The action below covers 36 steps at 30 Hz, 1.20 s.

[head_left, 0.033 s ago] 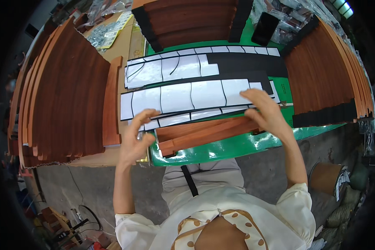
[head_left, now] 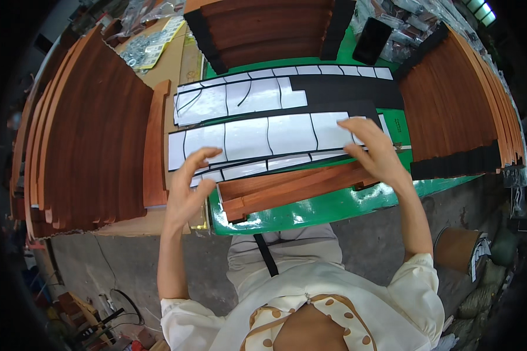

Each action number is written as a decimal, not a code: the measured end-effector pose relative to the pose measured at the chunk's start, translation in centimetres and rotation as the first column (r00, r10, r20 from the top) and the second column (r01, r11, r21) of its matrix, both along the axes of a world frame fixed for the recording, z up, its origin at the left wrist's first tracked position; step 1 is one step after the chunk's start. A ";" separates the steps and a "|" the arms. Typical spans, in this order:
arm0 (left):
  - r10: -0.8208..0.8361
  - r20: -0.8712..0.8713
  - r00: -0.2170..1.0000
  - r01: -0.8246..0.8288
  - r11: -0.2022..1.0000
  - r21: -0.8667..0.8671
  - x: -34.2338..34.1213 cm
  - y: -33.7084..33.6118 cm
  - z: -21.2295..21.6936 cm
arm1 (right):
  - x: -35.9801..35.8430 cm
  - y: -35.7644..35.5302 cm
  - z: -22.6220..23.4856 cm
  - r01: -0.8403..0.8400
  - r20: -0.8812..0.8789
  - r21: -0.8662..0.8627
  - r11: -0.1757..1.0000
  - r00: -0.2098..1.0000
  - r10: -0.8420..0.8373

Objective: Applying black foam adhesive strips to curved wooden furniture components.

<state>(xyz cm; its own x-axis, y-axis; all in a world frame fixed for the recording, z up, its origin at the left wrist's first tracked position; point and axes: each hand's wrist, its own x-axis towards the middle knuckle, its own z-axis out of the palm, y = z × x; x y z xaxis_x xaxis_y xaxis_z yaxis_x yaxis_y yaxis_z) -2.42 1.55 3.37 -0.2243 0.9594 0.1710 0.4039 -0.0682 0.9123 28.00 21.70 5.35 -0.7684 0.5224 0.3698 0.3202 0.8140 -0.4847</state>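
Lying along the near edge of the green mat (head_left: pixel 334 207), the wood strip (head_left: pixel 293 190) is the thing both hands are working around. It's a long reddish-brown piece, tilted a bit, with its left end lower than its right. Just behind the strip sits a white sheet (head_left: pixel 263 137) cut into panels by black lines, and a narrower white piece (head_left: pixel 257 167) is wedged between that sheet and the strip.

Right hand (head_left: pixel 377 155) rests flat over the strip's right end and the sheet's corner, fingers spread apart, not gripping anything. Left hand (head_left: pixel 190 187) is off the strip's left end, fingers loosely curled and apart, fingertips touching the sheet's lower left edge.

Further behind the strip there's a second white sheet (head_left: pixel 234 99) and a black strip (head_left: pixel 345 90). Left of the strip is a big fan of curved wood slats (head_left: pixel 93 140), right of it another stack (head_left: pixel 457 105) with black ends. A phone (head_left: pixel 372 41) lies at the far edge of the mat.
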 end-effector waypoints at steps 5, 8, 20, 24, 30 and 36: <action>-0.182 -0.461 0.868 0.180 0.982 -0.048 -0.1 8.7 -1.7 | -7.0 8.0 -2.9 -0.058 0.235 0.059 0.997 0.971 0.042; -0.411 -0.667 0.622 0.323 0.910 -0.259 0.8 14.1 -3.9 | -10.8 11.3 -6.2 -0.107 0.420 0.192 0.976 0.907 0.017; -0.335 -0.786 0.520 0.291 0.934 -0.206 0.6 19.3 -9.2 | -13.1 14.4 -10.3 -0.384 0.592 0.470 0.795 0.805 0.039; -0.289 -0.789 0.543 0.295 0.945 -0.143 0.8 18.9 -9.2 | -13.2 16.0 -8.8 -0.016 0.386 0.279 0.960 0.918 -0.096; -0.073 -0.210 0.975 0.069 0.997 -0.029 -0.5 18.1 -5.8 | -13.1 11.8 -4.6 0.070 0.028 -0.259 0.963 0.998 -0.065; 0.009 0.134 0.991 -0.002 0.998 -0.056 2.2 13.1 3.0 | -12.0 3.1 0.4 -0.144 -0.093 0.363 0.921 0.978 0.189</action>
